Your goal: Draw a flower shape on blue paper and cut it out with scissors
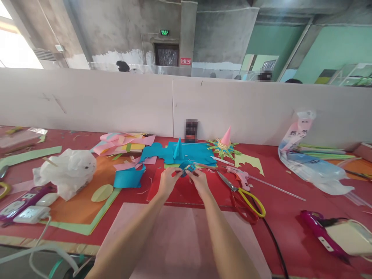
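Both of my hands meet above a red board in the middle of the table. My left hand pinches one side of a small blue paper piece, and the fingertips of my right hand close on its other side. The piece looks curved and patterned, but its fine detail is too small to tell. Just behind it stands a blue paper cone on blue sheets. A curved blue paper strip lies left of my left hand. To the right are a pink glue gun and yellow-and-red-handled scissors.
A pink cone on a woven base stands at the back. Paper scraps, a crumpled white plastic bag and a power strip lie left. At right are a plastic package and another power strip. A white partition rises behind.
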Motion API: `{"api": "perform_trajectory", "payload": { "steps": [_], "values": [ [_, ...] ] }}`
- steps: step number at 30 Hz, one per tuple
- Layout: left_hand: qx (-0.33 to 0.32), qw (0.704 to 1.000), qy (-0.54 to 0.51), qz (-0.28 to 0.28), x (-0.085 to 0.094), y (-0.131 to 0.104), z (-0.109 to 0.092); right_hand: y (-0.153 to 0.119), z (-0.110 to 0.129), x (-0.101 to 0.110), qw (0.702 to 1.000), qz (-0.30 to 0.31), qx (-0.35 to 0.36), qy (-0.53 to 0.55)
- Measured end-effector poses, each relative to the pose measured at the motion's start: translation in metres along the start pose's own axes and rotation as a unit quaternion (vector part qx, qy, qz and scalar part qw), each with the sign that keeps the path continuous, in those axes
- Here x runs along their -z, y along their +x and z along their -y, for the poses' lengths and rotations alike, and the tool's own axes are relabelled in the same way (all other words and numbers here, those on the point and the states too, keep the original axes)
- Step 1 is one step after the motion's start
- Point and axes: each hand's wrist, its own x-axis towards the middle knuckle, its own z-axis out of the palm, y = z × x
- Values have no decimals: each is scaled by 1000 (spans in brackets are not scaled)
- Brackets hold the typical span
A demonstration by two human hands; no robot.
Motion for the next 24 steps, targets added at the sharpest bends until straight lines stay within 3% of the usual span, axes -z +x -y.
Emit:
{"api": "perform_trajectory", "payload": {
  "steps": [6, 12, 16, 20, 24],
  "values": [
    [-70, 992, 99, 38, 7, 24, -8, 4, 3, -2, 999, -27, -26, 17],
    [-168, 968, 175, -65, 42, 107, -45, 0, 15, -2, 999, -13, -33, 34],
    [-210, 950, 213, -90, 53, 159, -68, -3, 19, -3, 998, -15, -33, 42],
    [-192, 939, 285, -30, 41, 179, -51, -5, 22, -4, 998, -7, -32, 55],
    [-163, 952, 253, 50, 20, 165, -11, -6, 26, -4, 997, 2, -35, 64]
  ]
}}
